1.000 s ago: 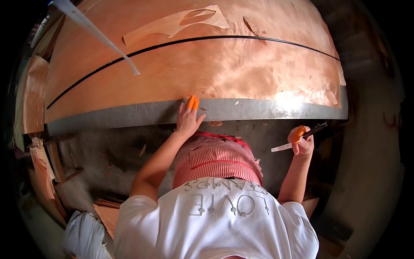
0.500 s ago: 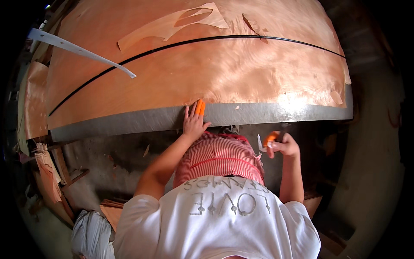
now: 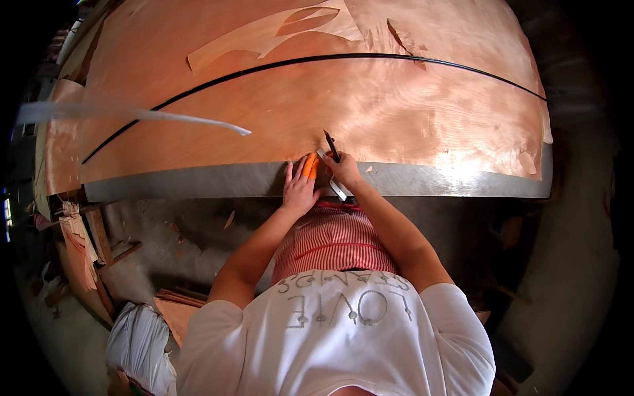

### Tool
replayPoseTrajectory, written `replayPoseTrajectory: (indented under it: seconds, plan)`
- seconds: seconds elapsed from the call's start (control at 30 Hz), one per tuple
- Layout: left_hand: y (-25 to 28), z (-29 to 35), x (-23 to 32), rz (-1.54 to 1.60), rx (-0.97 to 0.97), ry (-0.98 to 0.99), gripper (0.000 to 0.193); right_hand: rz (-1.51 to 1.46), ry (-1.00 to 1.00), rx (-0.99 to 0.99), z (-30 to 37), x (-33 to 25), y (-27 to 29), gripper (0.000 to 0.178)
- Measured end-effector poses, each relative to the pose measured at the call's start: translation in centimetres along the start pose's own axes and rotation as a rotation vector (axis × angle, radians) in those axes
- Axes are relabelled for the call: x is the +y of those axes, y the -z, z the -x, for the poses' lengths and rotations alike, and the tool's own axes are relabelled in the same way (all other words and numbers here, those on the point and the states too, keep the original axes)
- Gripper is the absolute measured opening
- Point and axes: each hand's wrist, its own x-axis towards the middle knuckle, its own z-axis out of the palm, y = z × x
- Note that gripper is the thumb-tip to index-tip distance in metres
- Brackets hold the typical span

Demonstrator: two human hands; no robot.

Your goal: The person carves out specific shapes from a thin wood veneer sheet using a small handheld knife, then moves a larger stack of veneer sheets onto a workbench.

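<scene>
A large orange-brown wood veneer sheet (image 3: 211, 145) covers the table, ending just short of its grey metal edge (image 3: 165, 189). My left hand (image 3: 302, 188) lies flat there, fingers stretched out, with orange wrapping on some fingertips. Close beside it, my right hand (image 3: 345, 170) is closed around a slim knife (image 3: 332, 146) with a black part pointing up and away. A pale, shiny strip (image 3: 339, 189) shows below the right hand; whether it belongs to the knife I cannot tell. The fingers partly hide the knife.
A thin black strip (image 3: 290, 63) curves across the sheet. Beyond it lies a veneer offcut (image 3: 264, 36) with cut-outs. A blurred white strap (image 3: 178, 117) hangs over the left side. Stacked veneer pieces (image 3: 78, 241) and a white sack (image 3: 140, 346) are at the left.
My right hand has come from beyond the table edge, up and left, to beside my left hand with the knife. My left hand stays at the edge. The white strap has swung.
</scene>
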Motion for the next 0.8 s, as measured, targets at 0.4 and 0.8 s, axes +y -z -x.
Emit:
replayPoseTrajectory:
  seconds: [0.4,0.8]
  plan:
    - [1.5,-2.7,-0.4,-0.150,-0.116,-0.069,0.061,-0.076,-0.116,-0.097,0.6,0.8,1.5,0.021]
    - [0.6,-2.7,-0.5,-0.272,-0.188,-0.121,0.068,0.054,-0.051,-0.050,1.2,4.1,2.9,0.019]
